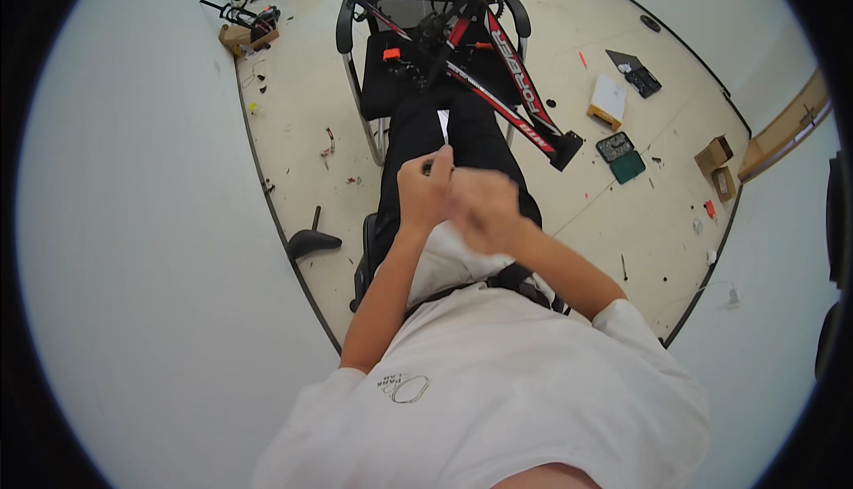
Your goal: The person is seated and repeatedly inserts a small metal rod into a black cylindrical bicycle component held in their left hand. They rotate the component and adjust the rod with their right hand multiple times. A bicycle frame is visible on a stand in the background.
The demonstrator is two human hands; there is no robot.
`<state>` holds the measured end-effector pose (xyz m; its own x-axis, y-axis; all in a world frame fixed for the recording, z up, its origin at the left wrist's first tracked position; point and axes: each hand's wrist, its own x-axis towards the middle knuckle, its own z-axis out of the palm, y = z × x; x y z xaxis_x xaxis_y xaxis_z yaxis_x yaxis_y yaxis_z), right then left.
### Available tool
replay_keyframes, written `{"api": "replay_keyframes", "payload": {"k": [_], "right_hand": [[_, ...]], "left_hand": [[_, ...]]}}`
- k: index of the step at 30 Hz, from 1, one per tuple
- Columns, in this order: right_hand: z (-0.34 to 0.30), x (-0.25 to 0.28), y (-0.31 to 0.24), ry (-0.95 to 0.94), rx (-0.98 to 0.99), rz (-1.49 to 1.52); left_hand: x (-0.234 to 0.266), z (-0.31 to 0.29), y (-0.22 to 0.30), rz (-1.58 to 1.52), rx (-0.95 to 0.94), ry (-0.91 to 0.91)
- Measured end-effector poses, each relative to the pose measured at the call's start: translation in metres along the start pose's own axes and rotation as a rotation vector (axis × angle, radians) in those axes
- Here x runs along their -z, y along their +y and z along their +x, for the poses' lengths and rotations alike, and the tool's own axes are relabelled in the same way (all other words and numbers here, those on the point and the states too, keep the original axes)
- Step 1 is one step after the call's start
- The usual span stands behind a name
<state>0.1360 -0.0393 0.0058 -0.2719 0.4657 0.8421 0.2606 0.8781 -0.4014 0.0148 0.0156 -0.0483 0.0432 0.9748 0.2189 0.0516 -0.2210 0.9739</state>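
Above my lap, my left hand (425, 189) is closed with the thumb pointing away from me. A small black part (428, 168) shows at its fingers, too little of it to name. My right hand (484, 209) is right beside it, at or touching its right side. Motion smears the right fingers, so what they hold is hidden. Beyond my knees, a black, red and white bicycle frame (515, 71) lies across a black office chair (378, 76). An orange-red piece (391, 55) rests on the seat near the frame.
To the left on the floor lies a bicycle saddle (314, 242). A cardboard box (251, 38) with parts stands farther back. On the right are an open green case (625, 165), a white and yellow box (607, 101), a black toolbox (641, 79) and open cardboard boxes (715, 159).
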Motion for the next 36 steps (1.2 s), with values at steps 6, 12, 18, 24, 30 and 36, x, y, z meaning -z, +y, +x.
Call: {"api": "replay_keyframes", "payload": {"k": [6, 12, 18, 24, 30, 36], "right_hand": [[-0.031, -0.009, 0.001, -0.302, 0.254, -0.077], [-0.028, 0.007, 0.043, -0.220, -0.128, -0.151], [0.005, 0.029, 0.070, 0.136, -0.775, 0.867], [0.011, 0.049, 0.020, -0.227, -0.661, 0.977], [0.001, 0.034, -0.001, -0.779, -0.215, 0.092], [-0.023, 0.007, 0.025, -0.771, 0.001, -0.059]], "left_hand": [[0.024, 0.005, 0.038, -0.514, 0.326, -0.016], [0.026, -0.002, 0.058, -0.275, 0.225, -0.128], [0.006, -0.010, 0.041, -0.181, 0.263, -0.284], [-0.003, -0.008, 0.017, -0.172, 0.344, -0.183], [0.003, -0.004, 0.020, 0.175, 0.066, 0.013], [-0.001, -0.010, 0.036, 0.330, -0.066, 0.085]]}}
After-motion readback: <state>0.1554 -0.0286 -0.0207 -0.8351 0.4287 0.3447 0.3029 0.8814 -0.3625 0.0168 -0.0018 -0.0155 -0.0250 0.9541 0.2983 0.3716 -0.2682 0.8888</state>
